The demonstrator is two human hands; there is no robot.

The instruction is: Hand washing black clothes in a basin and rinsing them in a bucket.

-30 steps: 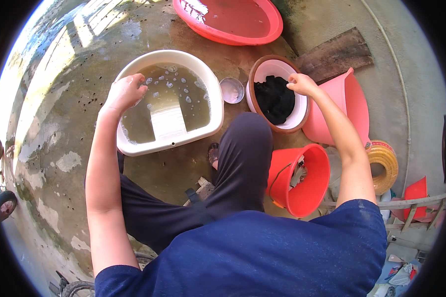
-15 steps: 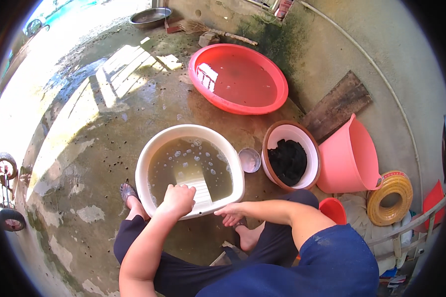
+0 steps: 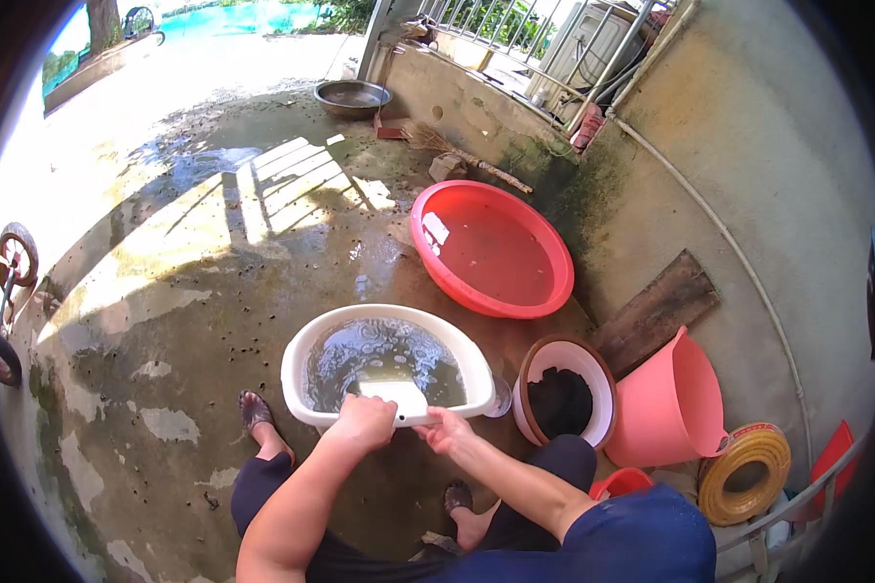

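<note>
A white washbasin (image 3: 297, 384) with a built-in washboard (image 3: 396, 394) stands in front of me, holding murky, rippling water with suds. Its near side looks raised, so the basin tilts away from me. My left hand (image 3: 365, 420) is closed on the near rim beside the washboard. A little to its right, my right hand (image 3: 445, 428) grips the same rim, the thumb uppermost and the other fingers partly hidden beneath. Just right of the basin, half covered by its edge, sits a small clear bowl (image 3: 501, 396).
A large red tub (image 3: 428, 257) of water lies beyond the basin. To the right are a brown-rimmed bucket (image 3: 605, 428) with black cloth, a pink bucket (image 3: 661, 398), a coiled yellow hose (image 3: 710, 486) and a plank (image 3: 656, 309) against the wall. A metal pan (image 3: 353, 95) sits farther back.
My right hand has come from beside the basin onto its near rim, and my left hand has closed on the rim. The basin has tilted away and its water now ripples. The view has lifted.
</note>
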